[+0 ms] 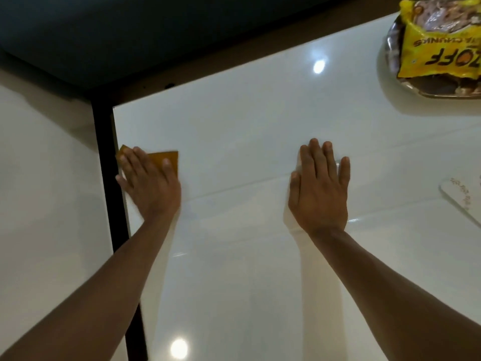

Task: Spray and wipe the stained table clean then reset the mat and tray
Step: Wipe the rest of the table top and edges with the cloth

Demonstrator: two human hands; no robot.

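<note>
A glossy white table (247, 121) fills most of the view. My left hand (148, 178) lies flat with straight fingers on an orange-brown cloth (170, 158), pressing it to the table right at the left edge. My right hand (321, 186) rests flat on the bare tabletop near the middle, fingers straight, holding nothing. A round metal tray (421, 91) stands at the far right corner with a yellow snack packet (440, 48) on it. The corner of a pale mat (460, 199) shows at the right edge.
The table has a black frame and leg (109, 178) along its left side. Beyond that lies pale floor (46, 178). A dark surface (130, 29) runs behind the table's far edge. Ceiling lights reflect on the tabletop.
</note>
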